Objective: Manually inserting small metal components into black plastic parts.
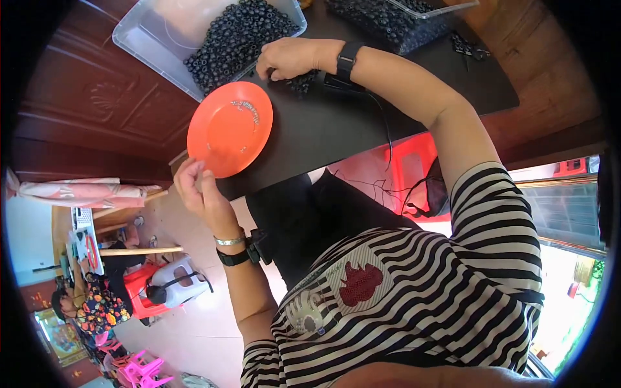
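Note:
An orange plate lies tilted in view on the dark tabletop, with small silvery pieces in a curved line on it. By the plate's near left rim is my left hand, thumb and fingertips drawn together; anything between them is too small to make out. My right hand reaches across the table to the front of a clear plastic bin heaped with black ring-like parts. Its fingers are bent down in a pinch beside a small pile of black parts, and their grip is hidden.
Another clear container of black parts stands at the back right, with a few dark pieces beside it. A dark cable hangs over the table's edge. Red stools and a seated person are off to the left.

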Demonstrator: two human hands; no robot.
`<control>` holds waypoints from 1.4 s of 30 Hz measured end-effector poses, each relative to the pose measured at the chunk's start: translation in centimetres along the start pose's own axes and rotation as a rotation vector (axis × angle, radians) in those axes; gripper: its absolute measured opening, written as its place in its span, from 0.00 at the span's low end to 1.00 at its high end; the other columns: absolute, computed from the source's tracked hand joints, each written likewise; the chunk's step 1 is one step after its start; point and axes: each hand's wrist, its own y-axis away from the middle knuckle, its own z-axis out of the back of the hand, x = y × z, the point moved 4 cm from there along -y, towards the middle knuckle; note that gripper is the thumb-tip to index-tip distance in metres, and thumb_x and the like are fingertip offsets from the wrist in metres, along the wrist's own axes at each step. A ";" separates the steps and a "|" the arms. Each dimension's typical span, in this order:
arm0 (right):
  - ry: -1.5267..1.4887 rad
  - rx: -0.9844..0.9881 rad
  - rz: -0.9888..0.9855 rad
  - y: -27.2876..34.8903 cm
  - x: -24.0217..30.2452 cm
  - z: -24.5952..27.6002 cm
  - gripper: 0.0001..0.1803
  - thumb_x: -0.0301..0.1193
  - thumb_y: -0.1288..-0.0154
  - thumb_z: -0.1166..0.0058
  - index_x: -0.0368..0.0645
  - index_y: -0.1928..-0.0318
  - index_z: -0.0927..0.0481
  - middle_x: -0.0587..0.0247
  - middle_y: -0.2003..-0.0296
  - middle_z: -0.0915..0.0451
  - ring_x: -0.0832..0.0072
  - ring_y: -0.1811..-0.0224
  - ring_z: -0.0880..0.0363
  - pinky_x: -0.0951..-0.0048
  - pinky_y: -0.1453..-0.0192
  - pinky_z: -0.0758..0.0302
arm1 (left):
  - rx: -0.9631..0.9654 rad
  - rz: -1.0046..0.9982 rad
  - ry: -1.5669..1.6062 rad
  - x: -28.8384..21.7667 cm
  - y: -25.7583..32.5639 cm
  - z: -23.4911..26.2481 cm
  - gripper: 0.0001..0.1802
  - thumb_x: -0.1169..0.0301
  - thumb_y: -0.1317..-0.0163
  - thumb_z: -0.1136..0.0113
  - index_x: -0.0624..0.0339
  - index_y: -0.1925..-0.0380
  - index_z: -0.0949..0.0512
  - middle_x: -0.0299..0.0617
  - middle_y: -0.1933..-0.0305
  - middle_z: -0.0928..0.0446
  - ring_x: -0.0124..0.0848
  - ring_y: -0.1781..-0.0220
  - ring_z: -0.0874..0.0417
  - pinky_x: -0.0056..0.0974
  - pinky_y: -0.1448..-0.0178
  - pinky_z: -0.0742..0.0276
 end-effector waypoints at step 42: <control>-0.497 -0.394 0.363 -0.5 11.6 4.5 0.12 0.26 0.51 0.39 0.42 0.63 0.22 0.60 0.59 0.23 0.63 0.56 0.23 0.67 0.52 0.25 | 0.249 0.474 1.239 0.2 -1.7 -6.8 0.17 0.69 0.33 0.55 0.66 0.48 0.33 0.45 0.50 0.28 0.36 0.52 0.24 0.40 0.51 0.27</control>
